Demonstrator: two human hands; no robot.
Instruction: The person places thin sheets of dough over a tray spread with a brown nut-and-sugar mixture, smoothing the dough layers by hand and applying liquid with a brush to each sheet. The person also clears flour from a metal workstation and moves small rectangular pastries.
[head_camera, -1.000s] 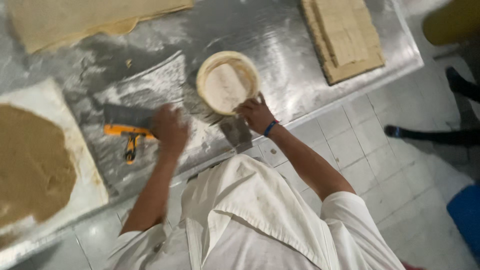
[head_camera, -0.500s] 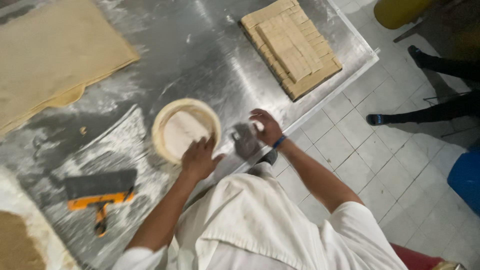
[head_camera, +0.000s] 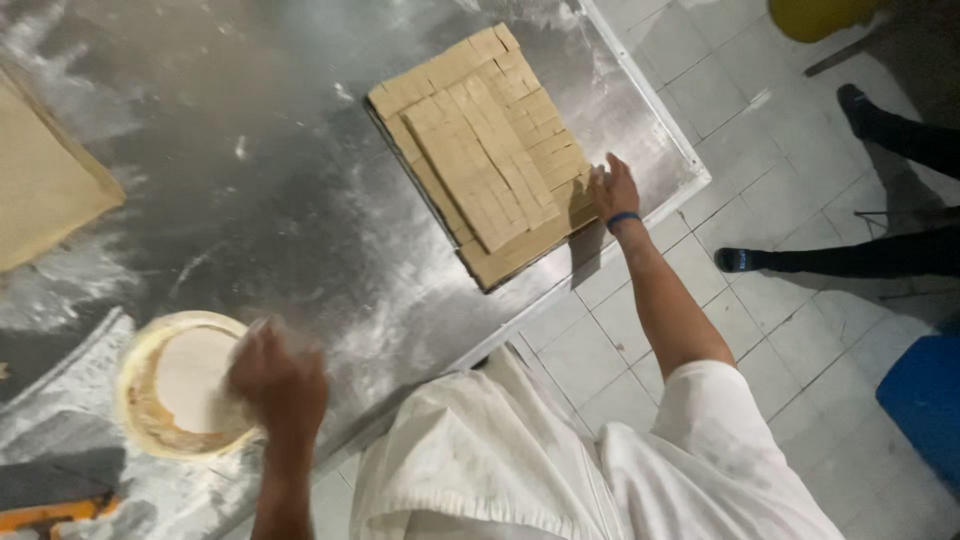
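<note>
Nearest to us, our white jacket (head_camera: 520, 470) fills the lower middle of the view, with both arms reaching out from it over the floured steel table (head_camera: 280, 200). Our left hand (head_camera: 278, 385) rests at the right edge of the round bowl of flour (head_camera: 180, 385), fingers curled down into or onto it; it is blurred, so we cannot tell whether it is closed on anything. Just below the bowl, at the bottom left corner, lies a scraper with an orange handle (head_camera: 50, 500). Our hands are well apart: our right hand (head_camera: 612, 190), with a blue band at the wrist, stretches to the far right and lies with fingers spread against the right edge of the square slab of cut dough strips (head_camera: 485, 150), touching it near the table's edge. The slab sits on a dark tray at the table's right end. Farther left, a sheet of rolled dough (head_camera: 45, 180) lies at the frame's edge. Beyond the table, on the tiled floor (head_camera: 740, 100), another person's dark leg and shoe (head_camera: 850, 255) show at the right.
</note>
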